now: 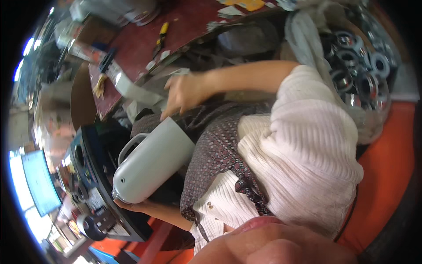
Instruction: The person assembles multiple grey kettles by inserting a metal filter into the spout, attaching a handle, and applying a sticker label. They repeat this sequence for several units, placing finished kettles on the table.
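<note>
The patterned cloth covers the person's lap, and the grey jug lies tilted across it, its handle toward the upper left. The left hand holds the jug at its lower end, the fingers bent under it and partly hidden. The right hand, blurred, hovers by the jug's upper end; its fingers are loosely spread with nothing visible in them, and whether a fingertip touches the rim I cannot tell. A white strip slants down from the surface to just beside the right hand, in the space between hand and surface. Left of the jug, a black case crowds its handle side. To the right, beyond the sleeve, a plastic bag holds metal rings. Farther off, a cutter and paper scraps lie on the red surface; a screen glows at the far left.
</note>
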Tool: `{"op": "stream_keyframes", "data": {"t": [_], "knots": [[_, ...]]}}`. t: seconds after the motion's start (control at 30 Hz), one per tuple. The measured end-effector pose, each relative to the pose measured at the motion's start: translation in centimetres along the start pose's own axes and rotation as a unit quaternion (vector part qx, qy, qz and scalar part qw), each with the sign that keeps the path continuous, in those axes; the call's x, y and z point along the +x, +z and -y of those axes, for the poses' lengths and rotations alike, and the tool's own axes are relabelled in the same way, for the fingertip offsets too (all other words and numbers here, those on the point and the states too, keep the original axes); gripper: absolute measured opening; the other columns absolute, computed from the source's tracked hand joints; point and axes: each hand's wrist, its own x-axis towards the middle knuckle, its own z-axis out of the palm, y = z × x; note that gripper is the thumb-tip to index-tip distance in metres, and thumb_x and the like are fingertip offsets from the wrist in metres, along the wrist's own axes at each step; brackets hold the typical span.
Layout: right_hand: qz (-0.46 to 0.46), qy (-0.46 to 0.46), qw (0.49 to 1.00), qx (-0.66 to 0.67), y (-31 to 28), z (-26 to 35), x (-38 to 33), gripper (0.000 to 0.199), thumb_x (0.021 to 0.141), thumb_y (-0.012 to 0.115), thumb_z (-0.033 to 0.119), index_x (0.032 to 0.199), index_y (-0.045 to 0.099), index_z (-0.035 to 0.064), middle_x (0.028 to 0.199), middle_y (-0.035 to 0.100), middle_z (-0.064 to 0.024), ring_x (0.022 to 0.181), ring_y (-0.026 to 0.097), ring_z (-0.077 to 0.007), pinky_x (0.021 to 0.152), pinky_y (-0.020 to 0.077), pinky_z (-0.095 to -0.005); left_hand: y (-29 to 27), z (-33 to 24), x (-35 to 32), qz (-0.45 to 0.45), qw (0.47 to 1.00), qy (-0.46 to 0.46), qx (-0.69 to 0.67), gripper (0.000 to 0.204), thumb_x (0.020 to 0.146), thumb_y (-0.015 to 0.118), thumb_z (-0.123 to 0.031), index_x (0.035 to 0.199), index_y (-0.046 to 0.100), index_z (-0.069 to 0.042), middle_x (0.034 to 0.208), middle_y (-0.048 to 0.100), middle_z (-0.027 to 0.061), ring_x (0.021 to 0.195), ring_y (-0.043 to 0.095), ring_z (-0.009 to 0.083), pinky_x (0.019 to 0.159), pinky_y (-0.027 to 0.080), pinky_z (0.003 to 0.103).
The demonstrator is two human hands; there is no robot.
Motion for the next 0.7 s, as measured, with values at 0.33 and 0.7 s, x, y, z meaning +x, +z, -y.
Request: {"op": "stream_keyframes", "data": {"t": [0.33,0.7], "knots": [[0.160,0.937,0.226,-0.212,-26.1,11.0,-51.8,0.053,0.095,0.053,0.035,0.130,0.059,-0.0045,0.129,0.060,-0.0317,0.126,0.056,-0.0419,0.101,0.0480,-0.0497,3.7,1.0,5.8,0.048,0.981,-0.055,0.178,0.063,0.100,0.048,-0.052,0.129,0.059,0.003,0.127,0.064,0.0156,0.114,0.063,0.0289,0.098,0.049,0.042],[0.264,0.904,0.230,-0.245,-23.1,11.0,-55.9,0.058,0.087,0.066,0.042,0.127,0.065,-0.0001,0.134,0.060,-0.0234,0.126,0.057,-0.0386,0.105,0.0470,-0.0455,-1.5,1.4,3.4,-0.031,0.988,-0.072,0.135,0.058,0.100,0.052,-0.050,0.128,0.061,0.000,0.125,0.065,0.0147,0.116,0.062,0.0269,0.101,0.047,0.041]]}}
